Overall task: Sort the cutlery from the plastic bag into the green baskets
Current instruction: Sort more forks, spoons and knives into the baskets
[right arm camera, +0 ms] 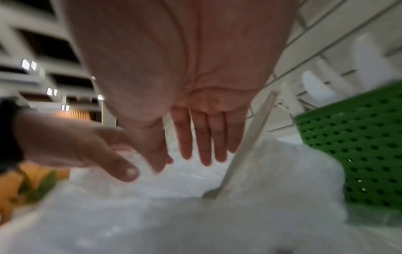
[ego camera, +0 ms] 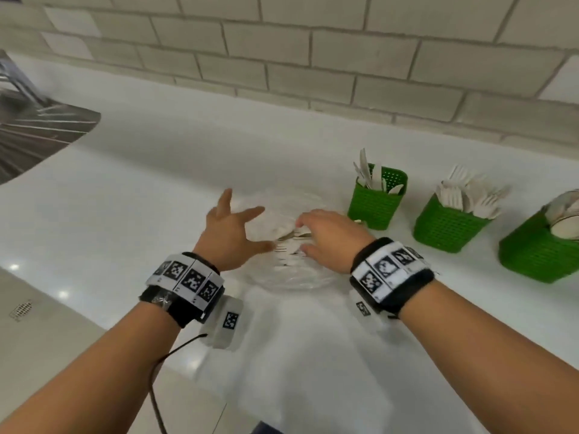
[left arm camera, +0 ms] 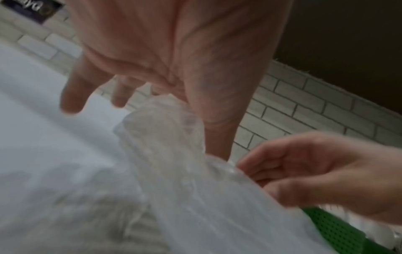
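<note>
— Where is the clear, crumpled plastic bag (ego camera: 288, 245) now?

— It lies on the white bench (ego camera: 156, 170), between the two hands, just left of the three green perforated plastic baskets (ego camera: 374, 202). Some pale plastic cutlery (ego camera: 289, 236) is inside it, blurred; the pieces in the middle seem to lie roughly left to right. In the right wrist view one pale cutlery handle (right arm camera: 250, 137) stands tilted out of the bag, its long axis running from low near the bag up toward the tiled wall (ego camera: 313, 51).

— And the hands?

— The left hand (ego camera: 230, 233) has its fingers spread and straight, grasping nothing; its thumb tip is at the bag's edge. The right hand (ego camera: 329, 236) is palm down over the bag with fingers stretched and relaxed, also grasping nothing.

— What do the baskets contain?

— Upright white cutlery. The nearest one to the bag holds knives (ego camera: 365, 170), the middle one forks (ego camera: 470, 195), the far right one spoons (ego camera: 564, 214).
</note>
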### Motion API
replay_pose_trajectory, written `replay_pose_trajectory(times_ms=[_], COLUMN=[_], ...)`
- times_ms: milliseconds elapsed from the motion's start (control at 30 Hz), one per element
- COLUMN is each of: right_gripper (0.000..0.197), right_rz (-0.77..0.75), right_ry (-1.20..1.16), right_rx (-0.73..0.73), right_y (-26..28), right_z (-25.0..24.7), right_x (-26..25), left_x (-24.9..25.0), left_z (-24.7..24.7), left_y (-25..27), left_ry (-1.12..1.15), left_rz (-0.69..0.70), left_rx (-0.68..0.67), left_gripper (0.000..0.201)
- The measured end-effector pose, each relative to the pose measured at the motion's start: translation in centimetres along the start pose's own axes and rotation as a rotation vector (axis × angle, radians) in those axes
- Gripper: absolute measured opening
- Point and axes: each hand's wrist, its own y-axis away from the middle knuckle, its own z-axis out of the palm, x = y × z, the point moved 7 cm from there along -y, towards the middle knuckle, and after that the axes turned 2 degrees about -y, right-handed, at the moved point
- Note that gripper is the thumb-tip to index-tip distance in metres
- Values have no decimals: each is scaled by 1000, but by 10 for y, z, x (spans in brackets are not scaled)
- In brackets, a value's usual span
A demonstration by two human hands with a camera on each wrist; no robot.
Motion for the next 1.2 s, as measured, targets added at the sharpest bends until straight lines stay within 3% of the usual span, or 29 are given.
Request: replay_pose_trajectory(times_ms=[100, 167, 233, 333, 400, 467, 533, 700, 833, 933, 1000, 1133, 1200], right_gripper=[44, 40, 27, 22, 53, 85, 92, 52, 50, 52, 42, 24, 30], right_rz=[155, 221, 201, 81, 41, 119, 224, 228, 149, 223, 237, 179, 160], right_ry=[325, 356, 256, -73, -108, 71, 246, 276, 152, -137, -233, -154, -77], right_rx=[-188, -263, -277, -119, -108, -203, -301, -300, -166, -176, -200, -203, -257], right_y=[-24, -30, -37, -42, -37, -31, -30, -46, -52, -51, -49, -42, -40], right_z=[20, 26, 29, 27, 34, 48, 54, 47, 39, 41, 41, 35, 44], right_x=[11, 16, 12, -3, -5, 6, 19, 11, 8, 10, 12, 15, 10], left_x=[-4, 0, 3, 8, 7, 5, 8, 15, 14, 15, 10, 4, 13], left_z=[17, 19, 17, 9, 4, 5, 11, 12, 6, 7, 9, 2, -1], left_y=[-4, -8, -12, -19, -22, -24, -23, -31, -38, -38, -40, -41, -39], left_ry=[85, 121, 186, 318, 385, 416, 407, 469, 470, 470, 453, 444, 470], left_rz=[49, 144, 224, 345, 397, 425, 473, 504, 513, 547, 548, 542, 571], left_rx=[-163, -189, -191, -171, -140, -150, -186, -135, -104, -127, -131, -84, -83], left_gripper=[89, 92, 92, 88, 84, 80, 79, 75, 76, 78, 80, 78, 78])
